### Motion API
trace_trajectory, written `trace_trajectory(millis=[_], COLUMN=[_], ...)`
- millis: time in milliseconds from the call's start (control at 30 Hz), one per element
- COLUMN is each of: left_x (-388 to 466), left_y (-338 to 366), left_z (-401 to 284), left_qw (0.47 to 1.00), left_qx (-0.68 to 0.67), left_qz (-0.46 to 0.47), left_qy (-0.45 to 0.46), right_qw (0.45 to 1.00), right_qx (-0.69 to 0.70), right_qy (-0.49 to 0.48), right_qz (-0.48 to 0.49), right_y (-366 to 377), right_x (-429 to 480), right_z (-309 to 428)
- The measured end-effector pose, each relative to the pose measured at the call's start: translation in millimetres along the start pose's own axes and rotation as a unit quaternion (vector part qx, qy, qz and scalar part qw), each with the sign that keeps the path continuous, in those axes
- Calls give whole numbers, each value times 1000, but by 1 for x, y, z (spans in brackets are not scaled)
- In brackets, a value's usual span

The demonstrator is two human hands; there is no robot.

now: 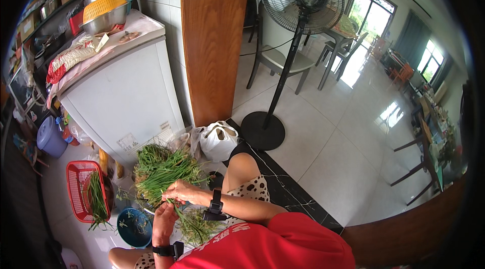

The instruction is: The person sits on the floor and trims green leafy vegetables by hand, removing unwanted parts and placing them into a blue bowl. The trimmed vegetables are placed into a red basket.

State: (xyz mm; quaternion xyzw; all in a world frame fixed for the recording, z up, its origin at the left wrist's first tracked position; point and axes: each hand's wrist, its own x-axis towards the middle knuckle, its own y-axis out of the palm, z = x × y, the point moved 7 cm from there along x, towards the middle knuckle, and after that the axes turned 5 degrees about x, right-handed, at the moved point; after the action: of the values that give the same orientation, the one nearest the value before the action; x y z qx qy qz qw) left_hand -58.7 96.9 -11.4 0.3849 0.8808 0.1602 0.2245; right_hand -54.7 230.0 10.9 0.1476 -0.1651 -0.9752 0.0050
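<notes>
My left hand (163,218) and my right hand (183,192) are close together, both with fingers closed on a small bunch of green stalks (172,201). Beyond them lies a large heap of long, thin green vegetables (166,168), like chives. More stalks and loose trimmings (199,227) lie below my right forearm. A red plastic basket (72,193), on the left, holds a bundle of the greens (97,197), some hanging over its edge. Between the basket and my left hand stands a blue basin (122,233) with a few pale, wispy scraps inside.
A white chest freezer (125,91) stands behind the heap. Beside it are a white plastic bag (219,142) and a wooden panel (212,42). A black pedestal fan (263,131) stands ahead. A lidded purple bucket (52,140) is at the left, chairs (288,61) farther off.
</notes>
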Motion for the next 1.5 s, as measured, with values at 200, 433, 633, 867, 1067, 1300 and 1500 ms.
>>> trace_trajectory(millis=[200,433,633,867,1067,1300,1500], left_x=[-11,-11,-15,-16,-17,-31,-58], left_y=[13,15,15,3,-4,-23,-64], left_z=[-8,-5,-9,-1,-4,-8,3], left_qw=[999,1000,999,1000,1000,995,996], left_qx=[-33,-9,-17,21,26,41,40], left_qz=[0,-4,30,-12,7,-93,-76], left_qy=[5,13,33,-9,15,-9,-23], right_qw=[999,1000,989,996,993,995,998], right_qx=[15,-6,130,90,111,38,56], right_qy=[27,-10,35,3,26,57,34], right_qz=[23,-12,66,21,39,72,9], right_y=[10,15,19,12,22,39,41], right_x=[-1,-5,-2,4,11,16,77], right_z=[-6,1,-9,-4,-11,-21,-16])
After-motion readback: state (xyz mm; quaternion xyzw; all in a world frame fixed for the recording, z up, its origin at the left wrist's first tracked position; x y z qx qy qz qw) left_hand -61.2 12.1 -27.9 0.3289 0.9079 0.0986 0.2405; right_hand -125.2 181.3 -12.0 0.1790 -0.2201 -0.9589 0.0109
